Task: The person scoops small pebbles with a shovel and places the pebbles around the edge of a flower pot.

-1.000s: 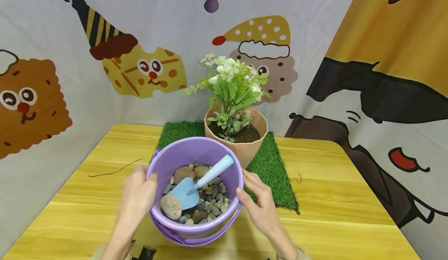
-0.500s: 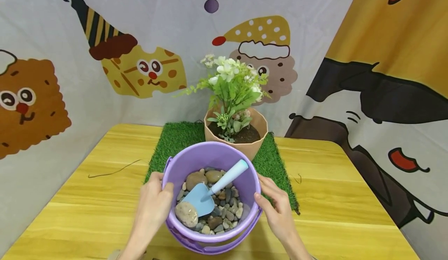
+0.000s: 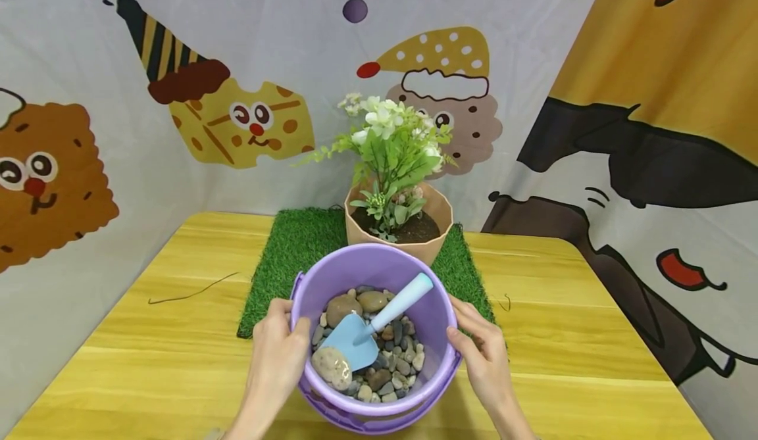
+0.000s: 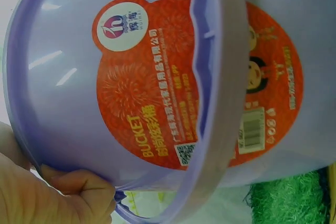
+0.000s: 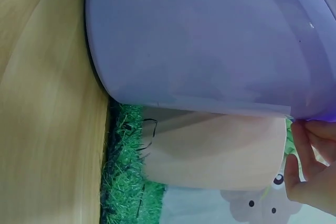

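A purple bucket stands on the table at front centre, its rim between both hands. Inside lie several grey and brown pebbles, some larger stones and a light-blue garden trowel. The trowel's handle leans on the right inner wall, and a big pale stone lies by its blade. My left hand grips the rim on the left, thumb over the edge. On the right, my right hand holds the rim, thumb on top and fingers behind. The bucket's handle hangs down the near side, across a red label.
Just behind the bucket, a peach flowerpot holds dark soil and a white-flowered plant. Green artificial turf lies beneath the pot. A thin dark wire lies on the wooden table at left. A printed cloth hangs behind.
Both hands have moved the bucket to the right and slightly toward me, with its trowel and stones inside. More turf shows on the left. The flowerpot has stayed put.
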Available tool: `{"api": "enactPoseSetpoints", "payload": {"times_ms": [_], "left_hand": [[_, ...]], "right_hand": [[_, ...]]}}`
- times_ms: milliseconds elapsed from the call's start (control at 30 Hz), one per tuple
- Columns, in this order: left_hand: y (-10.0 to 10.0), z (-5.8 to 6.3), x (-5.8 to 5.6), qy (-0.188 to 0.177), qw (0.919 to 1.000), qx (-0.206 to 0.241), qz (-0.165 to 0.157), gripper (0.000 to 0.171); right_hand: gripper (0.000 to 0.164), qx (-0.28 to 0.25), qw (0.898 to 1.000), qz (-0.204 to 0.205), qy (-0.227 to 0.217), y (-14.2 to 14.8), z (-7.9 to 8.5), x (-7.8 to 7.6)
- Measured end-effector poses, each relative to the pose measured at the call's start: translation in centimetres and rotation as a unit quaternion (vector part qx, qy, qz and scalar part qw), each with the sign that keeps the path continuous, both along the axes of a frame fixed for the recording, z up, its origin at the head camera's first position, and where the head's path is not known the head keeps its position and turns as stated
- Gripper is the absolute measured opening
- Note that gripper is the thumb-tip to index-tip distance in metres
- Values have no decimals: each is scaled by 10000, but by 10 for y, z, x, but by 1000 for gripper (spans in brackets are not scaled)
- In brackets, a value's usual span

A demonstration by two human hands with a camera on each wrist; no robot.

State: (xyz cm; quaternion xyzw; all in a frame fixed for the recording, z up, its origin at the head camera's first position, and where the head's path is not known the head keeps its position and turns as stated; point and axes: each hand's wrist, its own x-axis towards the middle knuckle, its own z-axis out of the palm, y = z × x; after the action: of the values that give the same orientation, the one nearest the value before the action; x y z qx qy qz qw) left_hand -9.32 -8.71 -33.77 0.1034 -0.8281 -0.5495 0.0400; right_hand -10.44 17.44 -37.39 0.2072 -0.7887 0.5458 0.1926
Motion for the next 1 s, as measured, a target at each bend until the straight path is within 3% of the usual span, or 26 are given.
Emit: {"api": "enactPoseSetpoints", "payload": {"times_ms": [233, 367, 500, 600, 767, 833, 900, 1000], "left_hand": [[-3, -3, 0, 36, 9997, -220, -35, 30], [-6, -1, -2, 130, 9963, -847, -93, 26], [-8, 2, -5, 118, 9883, -1514, -169, 28], [-8, 3, -5, 67, 9826, -1846, -195, 32], [-10, 2, -5, 444, 9749, -2177, -125, 49], [-11, 2, -5, 630, 9730, -2215, -137, 56], [-13, 1, -5, 763, 9720, -2214, -189, 59], [-14, 0, -7, 938, 9721, -2125, -333, 58]], "right_hand": [[32, 152, 9996, -191, 116, -3, 0, -3], [29, 577, 9950, -583, 573, -3, 2, -7], [23, 1408, 9800, -1149, 806, -1, 10, -13], [16, 2272, 9582, -1480, 918, 2, 20, -18], [27, 3597, 9020, -1729, 1646, -1, 51, -29], [30, 4017, 8804, -1451, 2062, -7, 63, -35], [31, 4396, 8596, -923, 2434, -13, 72, -42], [30, 4959, 8208, -23, 2836, -22, 76, -53]]}}
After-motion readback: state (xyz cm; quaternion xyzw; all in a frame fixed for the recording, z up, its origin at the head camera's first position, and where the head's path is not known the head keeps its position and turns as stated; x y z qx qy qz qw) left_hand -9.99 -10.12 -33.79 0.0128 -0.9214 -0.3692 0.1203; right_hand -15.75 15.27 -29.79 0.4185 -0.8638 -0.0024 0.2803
